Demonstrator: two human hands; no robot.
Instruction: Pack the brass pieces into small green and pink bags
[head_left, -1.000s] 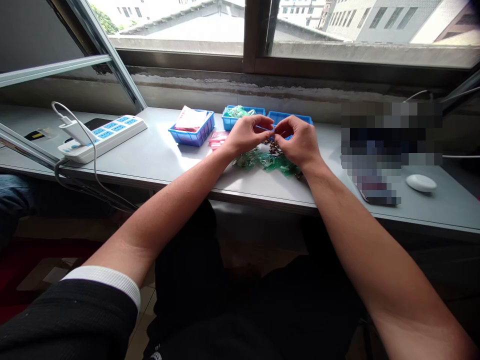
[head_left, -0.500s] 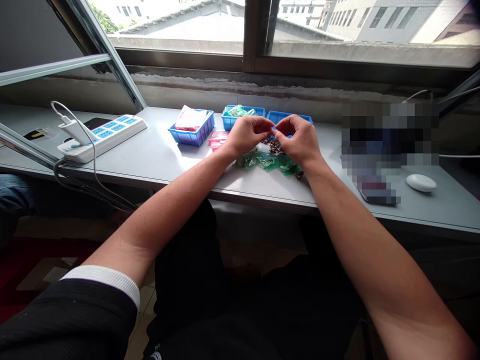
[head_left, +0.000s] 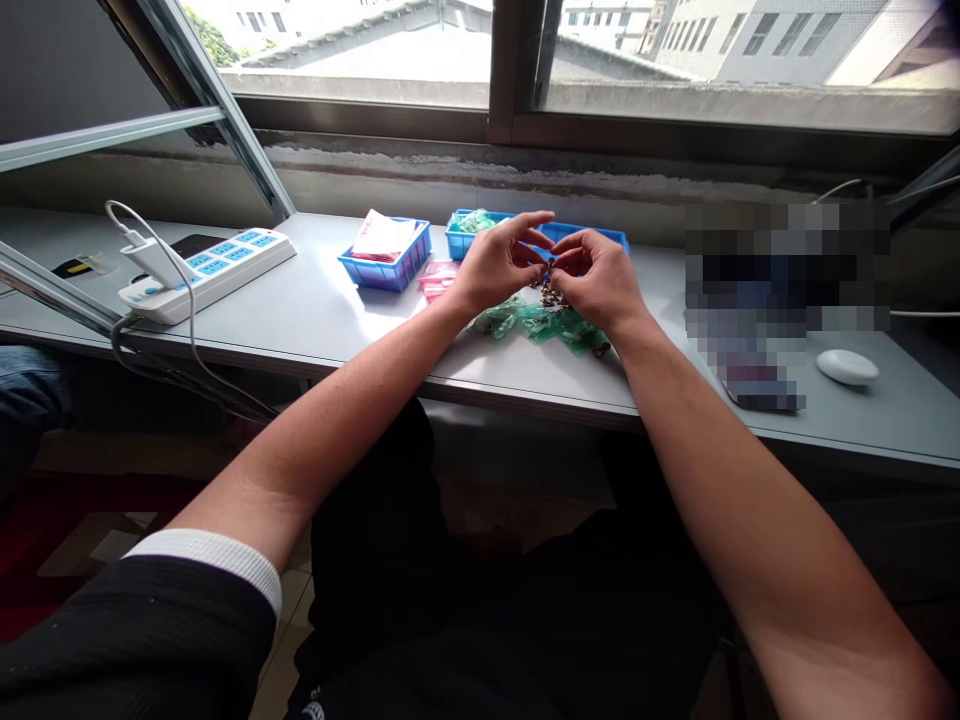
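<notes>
Above a pile of small brown and brass-coloured metal parts (head_left: 551, 295), both hands meet near the far side of the desk. My left hand (head_left: 491, 262) has its index finger raised and its thumb apart from it; no held thing shows there. My right hand (head_left: 600, 278) pinches a small dark metal part (head_left: 552, 263) between thumb and fingertips, too small to make out well. Green plastic bags (head_left: 544, 325) lie beneath the hands, in front of the pile. Pink packets (head_left: 436, 280) rest left of my left hand.
Behind stand a blue bin (head_left: 390, 262) with white and pink papers, one (head_left: 457, 243) with green bags, and another blue bin (head_left: 611, 240) partly hidden by my right hand. A power strip (head_left: 217, 275) lies left, a white mouse-shaped object (head_left: 847, 367) right. A blurred patch covers items nearby.
My fingertips, close together before, have moved slightly apart. The left index finger has lifted, and a small dark part now shows at my right fingertips.
</notes>
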